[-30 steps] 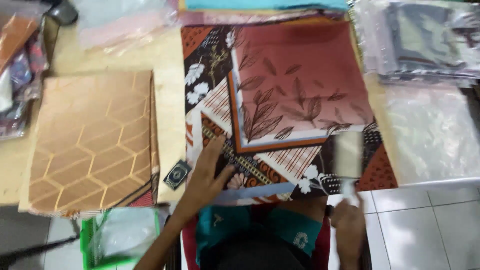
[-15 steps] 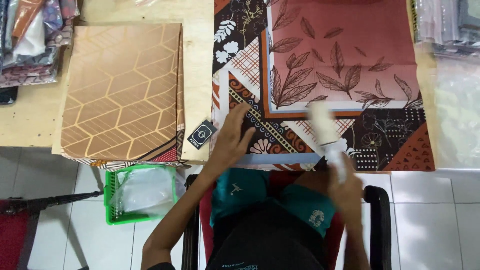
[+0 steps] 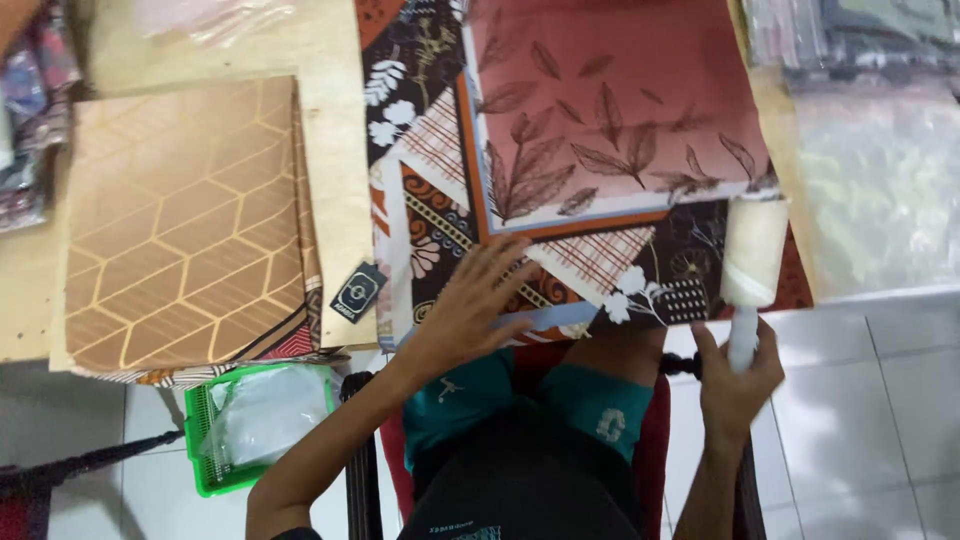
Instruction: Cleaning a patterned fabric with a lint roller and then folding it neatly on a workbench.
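Lint roller [image 3: 752,262] — upright at the near right edge of the folded patterned cloth [image 3: 600,130], its handle clamped in the right hand [image 3: 735,375]; most of the cloth lies beyond it, seemingly unrolled. Left hand [image 3: 475,305] — fingers spread flat on the cloth's near edge, pinning it to the tabletop [image 3: 335,130]. Against the earlier frame, both hands sit much as before.

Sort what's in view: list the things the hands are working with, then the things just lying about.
In use:
- left hand, flat on the folded maroon leaf-print cloth
- right hand, gripping the white lint roller

Lying about:
- folded tan hexagon-pattern cloth
- small dark square tag
- green plastic basket
- clear plastic bags
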